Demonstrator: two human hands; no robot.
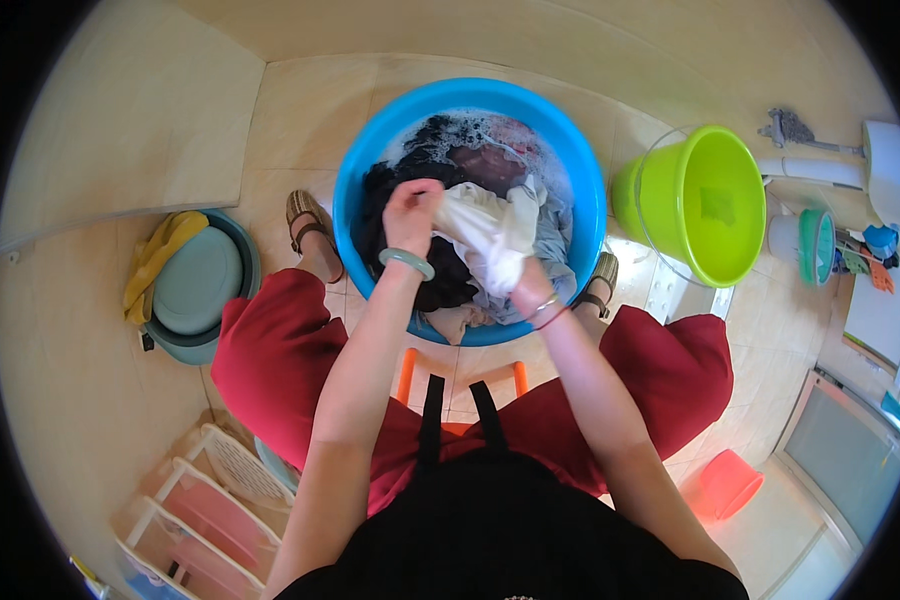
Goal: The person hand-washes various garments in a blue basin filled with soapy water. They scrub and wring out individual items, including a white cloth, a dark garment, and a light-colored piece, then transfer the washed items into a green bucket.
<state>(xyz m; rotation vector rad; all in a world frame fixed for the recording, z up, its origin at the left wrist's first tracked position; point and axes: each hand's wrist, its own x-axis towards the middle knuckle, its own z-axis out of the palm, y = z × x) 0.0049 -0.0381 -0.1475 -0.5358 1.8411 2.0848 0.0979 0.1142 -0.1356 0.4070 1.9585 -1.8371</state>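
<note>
A wet white cloth [485, 225] is stretched between my hands over a large blue basin [348, 200]. My left hand [413, 212], with a pale green bangle at its wrist, is closed on the cloth's left end. The other end wraps around my right hand [530, 280]; its fingers are mostly covered by the fabric. Below the cloth, dark laundry [382, 190] fills the basin's left side. Pale grey-blue fabric [558, 245] lies on the right, and a beige piece [460, 322] rests by the near rim. White suds [470, 120] float at the far side.
A lime-green bucket [725, 205] lies tilted to the right of the basin. Grey-green basins [198, 280] with a yellow cloth [160, 262] are at left. A white rack [210, 500] stands lower left, a pink tub [730, 485] lower right. An orange stool [407, 375] is beneath me.
</note>
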